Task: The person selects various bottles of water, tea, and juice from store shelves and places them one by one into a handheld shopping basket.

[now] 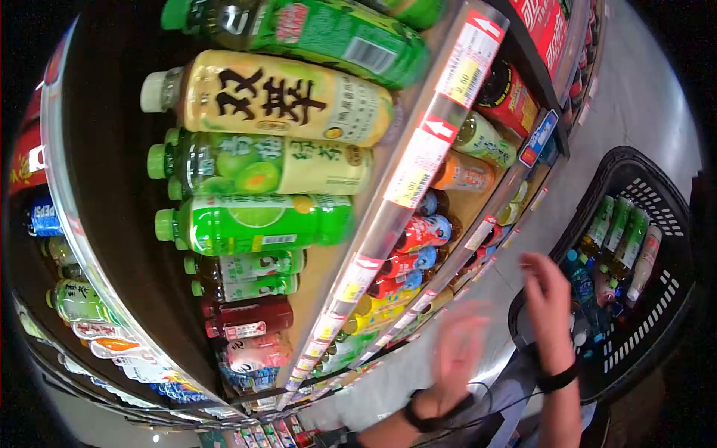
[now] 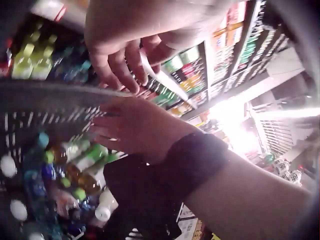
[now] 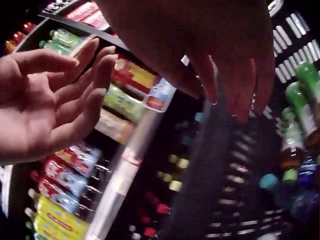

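Observation:
My left hand [image 1: 459,347] hovers with fingers loosely bent and nothing in it, blurred in the head view. Beside it, my right hand [image 1: 551,313] reaches up near the basket's edge, its fingers relaxed and holding nothing. The black shopping basket [image 1: 678,250] has slotted walls and contains several drinks. Among them are green-labelled bottles [image 1: 633,235], a white-capped bottle [image 1: 646,261] and blue-capped bottles [image 1: 579,272]. In the right wrist view, the left palm [image 3: 30,110] faces up while the right fingers [image 3: 240,95] hang downward, overlapping the basket wall.
Tall drink shelves fill the left, appearing sideways in the head view. A yellow-labelled bottle [image 1: 287,97] and green bottles [image 1: 269,224] stand on one shelf, edged by a price rail [image 1: 418,160]. Lower shelves hold red-and-blue packs [image 1: 422,233]. Grey floor [image 1: 642,97] lies beyond the basket.

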Action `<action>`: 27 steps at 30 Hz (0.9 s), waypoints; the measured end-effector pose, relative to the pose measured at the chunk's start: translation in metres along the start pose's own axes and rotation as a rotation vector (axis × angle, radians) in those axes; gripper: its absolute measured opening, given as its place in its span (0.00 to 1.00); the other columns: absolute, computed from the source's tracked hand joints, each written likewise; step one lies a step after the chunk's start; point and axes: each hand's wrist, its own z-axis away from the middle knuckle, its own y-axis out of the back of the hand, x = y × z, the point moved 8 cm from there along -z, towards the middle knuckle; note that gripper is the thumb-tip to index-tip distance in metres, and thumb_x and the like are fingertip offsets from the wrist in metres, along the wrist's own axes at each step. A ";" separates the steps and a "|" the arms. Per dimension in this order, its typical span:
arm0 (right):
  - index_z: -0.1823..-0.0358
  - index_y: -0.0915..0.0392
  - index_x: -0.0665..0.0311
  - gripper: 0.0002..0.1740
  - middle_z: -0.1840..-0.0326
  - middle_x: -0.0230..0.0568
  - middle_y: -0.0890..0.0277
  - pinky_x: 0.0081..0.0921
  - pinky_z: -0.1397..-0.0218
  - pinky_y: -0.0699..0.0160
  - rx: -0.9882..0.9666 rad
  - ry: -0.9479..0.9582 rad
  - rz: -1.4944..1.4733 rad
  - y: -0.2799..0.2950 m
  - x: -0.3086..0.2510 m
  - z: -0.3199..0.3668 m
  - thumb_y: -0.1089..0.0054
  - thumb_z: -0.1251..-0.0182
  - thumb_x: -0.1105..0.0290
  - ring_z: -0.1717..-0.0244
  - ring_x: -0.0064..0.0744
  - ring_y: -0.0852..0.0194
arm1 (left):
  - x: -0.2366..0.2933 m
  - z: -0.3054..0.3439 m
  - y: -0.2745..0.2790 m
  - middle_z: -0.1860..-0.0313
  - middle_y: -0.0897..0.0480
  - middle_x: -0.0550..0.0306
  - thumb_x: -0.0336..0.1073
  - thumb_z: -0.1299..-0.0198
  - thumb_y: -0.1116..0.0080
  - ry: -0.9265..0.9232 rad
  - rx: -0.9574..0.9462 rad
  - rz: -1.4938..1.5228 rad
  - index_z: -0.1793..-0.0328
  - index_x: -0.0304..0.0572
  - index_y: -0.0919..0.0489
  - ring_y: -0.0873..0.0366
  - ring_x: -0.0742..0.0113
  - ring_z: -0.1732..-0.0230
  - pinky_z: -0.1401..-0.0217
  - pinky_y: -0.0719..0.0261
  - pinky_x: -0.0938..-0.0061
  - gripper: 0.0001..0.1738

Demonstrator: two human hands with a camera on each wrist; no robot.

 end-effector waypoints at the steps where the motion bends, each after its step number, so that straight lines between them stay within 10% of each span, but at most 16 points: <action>1: 0.52 0.27 0.67 0.17 0.57 0.48 0.24 0.30 0.48 0.29 -0.048 0.098 -0.012 -0.022 -0.042 0.003 0.50 0.46 0.81 0.54 0.42 0.25 | 0.010 -0.009 0.045 0.41 0.31 0.44 0.31 0.41 0.54 -0.043 0.233 0.033 0.50 0.35 0.29 0.36 0.57 0.39 0.37 0.39 0.63 0.13; 3: 0.51 0.28 0.67 0.21 0.52 0.48 0.27 0.30 0.48 0.29 -0.127 0.315 -0.035 -0.065 -0.111 0.013 0.51 0.50 0.83 0.52 0.44 0.27 | 0.034 -0.034 0.118 0.35 0.38 0.45 0.19 0.54 0.52 -0.032 0.540 0.078 0.36 0.38 0.43 0.44 0.56 0.33 0.30 0.53 0.57 0.35; 8: 0.38 0.40 0.70 0.35 0.38 0.55 0.41 0.41 0.37 0.40 -0.224 0.701 -0.101 -0.139 -0.217 0.028 0.50 0.55 0.82 0.39 0.53 0.41 | 0.029 -0.088 0.178 0.32 0.44 0.48 0.19 0.46 0.55 0.014 0.555 0.292 0.33 0.36 0.49 0.50 0.59 0.30 0.28 0.58 0.62 0.33; 18: 0.33 0.49 0.68 0.39 0.31 0.51 0.49 0.45 0.31 0.50 -0.259 0.779 -0.153 -0.162 -0.211 0.012 0.51 0.51 0.75 0.31 0.55 0.53 | 0.013 -0.112 0.186 0.41 0.30 0.47 0.28 0.39 0.50 0.168 0.440 0.147 0.38 0.35 0.38 0.25 0.64 0.49 0.51 0.24 0.72 0.23; 23: 0.31 0.51 0.67 0.33 0.29 0.50 0.52 0.39 0.32 0.46 -0.378 0.806 -0.538 -0.150 -0.214 0.054 0.55 0.36 0.68 0.29 0.51 0.54 | 0.033 -0.059 0.207 0.43 0.29 0.49 0.30 0.44 0.47 0.012 0.592 -0.310 0.45 0.39 0.32 0.29 0.58 0.45 0.44 0.31 0.66 0.19; 27: 0.33 0.50 0.69 0.31 0.32 0.55 0.47 0.38 0.42 0.35 -0.312 0.515 -0.901 -0.097 -0.178 0.065 0.54 0.35 0.67 0.42 0.54 0.36 | 0.074 -0.054 0.174 0.44 0.29 0.50 0.31 0.48 0.44 -0.212 0.424 -0.615 0.51 0.42 0.27 0.31 0.54 0.43 0.39 0.36 0.61 0.16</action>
